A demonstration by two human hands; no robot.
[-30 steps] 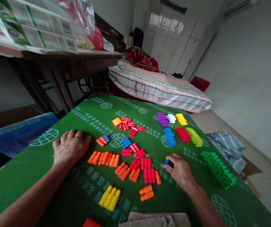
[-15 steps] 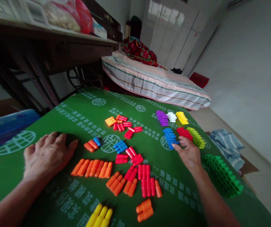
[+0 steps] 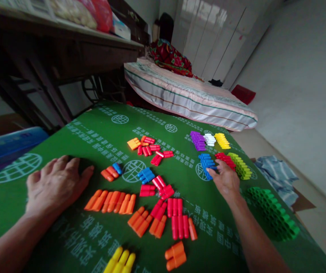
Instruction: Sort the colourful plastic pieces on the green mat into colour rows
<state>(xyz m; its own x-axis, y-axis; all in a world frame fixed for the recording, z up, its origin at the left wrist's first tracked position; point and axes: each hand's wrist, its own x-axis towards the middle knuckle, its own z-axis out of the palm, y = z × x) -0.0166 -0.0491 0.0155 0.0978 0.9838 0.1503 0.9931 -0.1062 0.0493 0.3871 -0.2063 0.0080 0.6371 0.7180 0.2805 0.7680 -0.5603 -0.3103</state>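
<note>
My left hand (image 3: 56, 185) lies palm down on the green board (image 3: 74, 148), fingers apart, holding nothing. Beside its thumb is a short group of orange and blue plastic pegs (image 3: 111, 172). At the right, my right hand (image 3: 225, 179) pinches the near end of a stack of blue joined plastic pegs (image 3: 207, 162) between thumb and fingers. The fingertips are partly hidden behind the blue pieces. Just beyond those fingers sits a red stack (image 3: 225, 160), with a lime stack (image 3: 239, 166) beside it.
Purple (image 3: 197, 141), white (image 3: 210, 139) and yellow stacks (image 3: 222, 140) stand farther back. A large green stack (image 3: 273, 214) lies right of my forearm. Loose red pegs (image 3: 177, 218) and orange pegs (image 3: 110, 201) cover the middle. A bed (image 3: 191, 94) adjoins the far edge.
The view has shifted slightly. My right thumb and fingers have drawn in against the blue stack, and the blue piece at its near end now lines up with it. My left hand stays put.
</note>
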